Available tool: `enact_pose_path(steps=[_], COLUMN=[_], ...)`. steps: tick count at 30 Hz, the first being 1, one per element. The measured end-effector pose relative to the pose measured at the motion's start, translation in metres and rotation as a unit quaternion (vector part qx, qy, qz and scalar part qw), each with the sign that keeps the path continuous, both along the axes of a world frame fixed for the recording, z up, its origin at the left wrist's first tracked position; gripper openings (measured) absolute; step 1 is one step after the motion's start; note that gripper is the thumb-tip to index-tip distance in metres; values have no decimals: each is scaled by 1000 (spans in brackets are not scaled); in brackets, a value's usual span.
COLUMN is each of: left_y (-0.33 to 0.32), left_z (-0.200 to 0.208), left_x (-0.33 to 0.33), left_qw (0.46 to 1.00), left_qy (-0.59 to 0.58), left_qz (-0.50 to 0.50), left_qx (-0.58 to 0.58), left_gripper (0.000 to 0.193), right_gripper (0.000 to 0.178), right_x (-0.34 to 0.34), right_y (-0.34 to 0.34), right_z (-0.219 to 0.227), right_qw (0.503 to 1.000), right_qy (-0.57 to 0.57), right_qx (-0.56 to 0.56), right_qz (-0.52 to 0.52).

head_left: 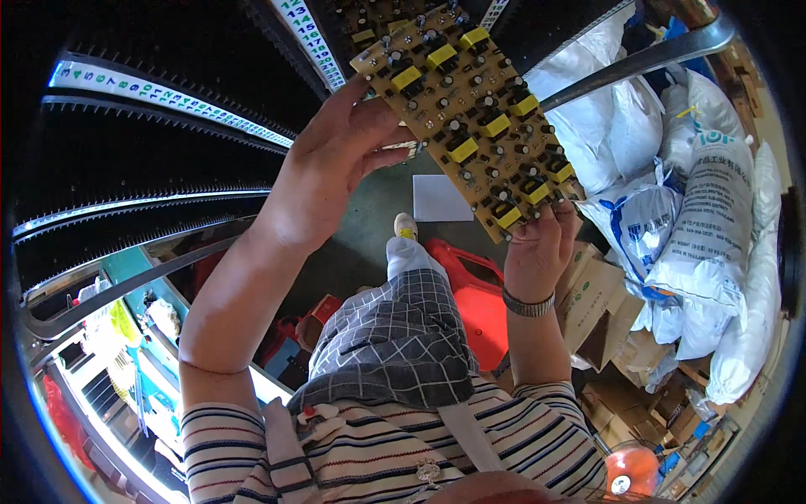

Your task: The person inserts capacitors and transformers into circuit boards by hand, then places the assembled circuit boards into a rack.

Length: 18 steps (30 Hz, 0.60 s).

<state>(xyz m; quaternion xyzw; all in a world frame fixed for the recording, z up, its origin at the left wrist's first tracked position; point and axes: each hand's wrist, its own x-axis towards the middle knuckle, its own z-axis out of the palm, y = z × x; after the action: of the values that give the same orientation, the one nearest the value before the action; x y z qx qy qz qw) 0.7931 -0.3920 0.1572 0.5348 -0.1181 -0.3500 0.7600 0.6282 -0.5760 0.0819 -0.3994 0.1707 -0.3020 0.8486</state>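
Holding circuit board (474, 105): my right hand (539, 250) pinched near end; left hand (344, 139) met left edge, closure unclear. Long axis ran forward-left from that pinch.

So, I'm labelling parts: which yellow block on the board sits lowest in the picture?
The yellow block nearest the board's bottom corner, beside the right hand; every other yellow block sits higher.

The left hand (348, 134) and right hand (540, 245) hold a tan circuit board (426, 126).
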Motion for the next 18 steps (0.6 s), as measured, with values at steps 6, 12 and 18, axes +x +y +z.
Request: enact_pose_path(steps=[6, 12, 18], left_y=[2, 7, 11], left_z=[-3, -4, -9], left_x=[11, 15, 20], left_qw=[1000, 1000, 999], left_qy=[-13, -18, 1], left_qz=[-7, 18, 39], left_qx=[6, 14, 10], left_gripper=[53, 52, 50], right_gripper=[17, 18, 19], right_x=[-4, 0, 4], right_y=[14, 38, 43], right_z=[0, 11, 13], right_qw=[999, 999, 999], right_qy=[36, 39, 29], right_qx=[16, 14, -1], right_qz=[0, -4, 22])
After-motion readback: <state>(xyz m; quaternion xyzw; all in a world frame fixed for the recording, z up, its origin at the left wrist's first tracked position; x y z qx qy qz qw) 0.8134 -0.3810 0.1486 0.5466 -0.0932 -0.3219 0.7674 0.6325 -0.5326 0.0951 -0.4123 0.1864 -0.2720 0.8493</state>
